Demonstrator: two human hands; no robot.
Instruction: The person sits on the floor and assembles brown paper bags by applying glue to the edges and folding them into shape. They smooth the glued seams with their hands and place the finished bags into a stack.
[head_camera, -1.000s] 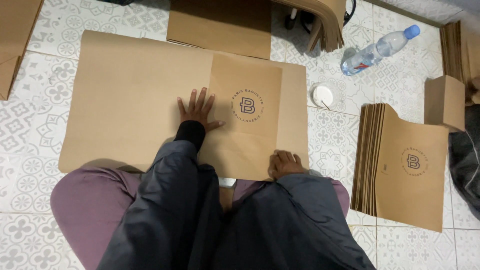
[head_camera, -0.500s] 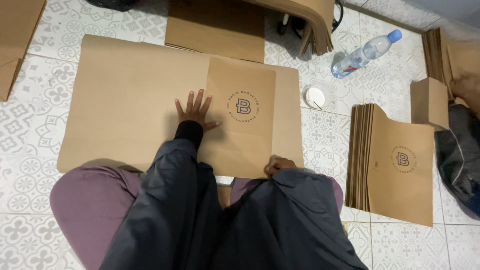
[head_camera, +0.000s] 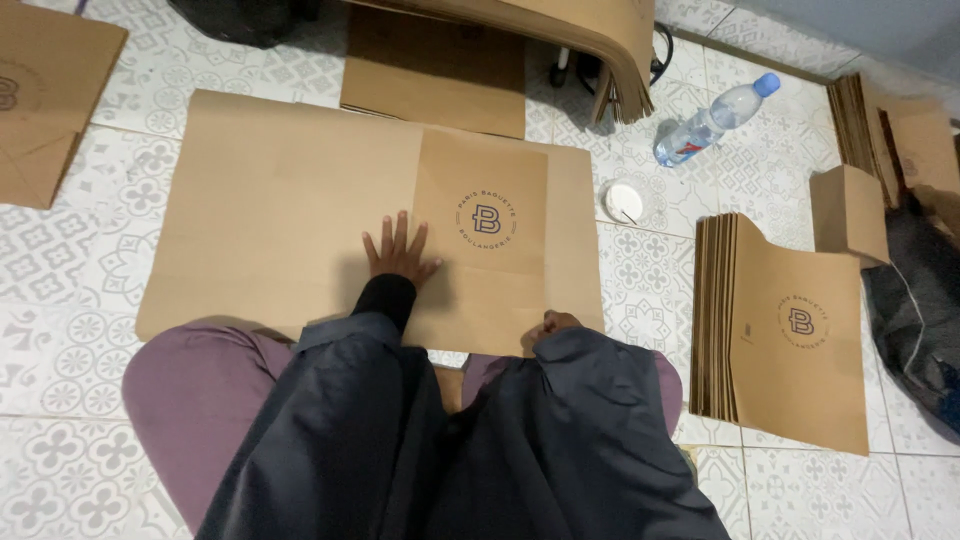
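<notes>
Two bare hands rest on a large brown kraft paper sheet (head_camera: 280, 210) spread flat on the patterned tile floor (head_camera: 60, 330), with a folded panel carrying a round dark logo lying over its right part. The left hand (head_camera: 398, 252) lies palm down with its fingers spread wide and flat at the left edge of that folded panel, gripping nothing. The right hand (head_camera: 553, 324) sits at the near edge of the sheet, mostly hidden by a dark jacket sleeve; its fingers look curled against the paper's edge, but whether they pinch it cannot be told. Just to the right of the sheet, a small white lid (head_camera: 624, 201) lies on the tiles, and beyond it a clear plastic water bottle (head_camera: 712, 122) with a blue cap lies on its side. Further right, a stack of finished brown paper bags (head_camera: 790, 330) rests on the floor, well apart from the hands. A curved pile of kraft paper (head_camera: 560, 25) hangs over the far edge of the view.
</notes>
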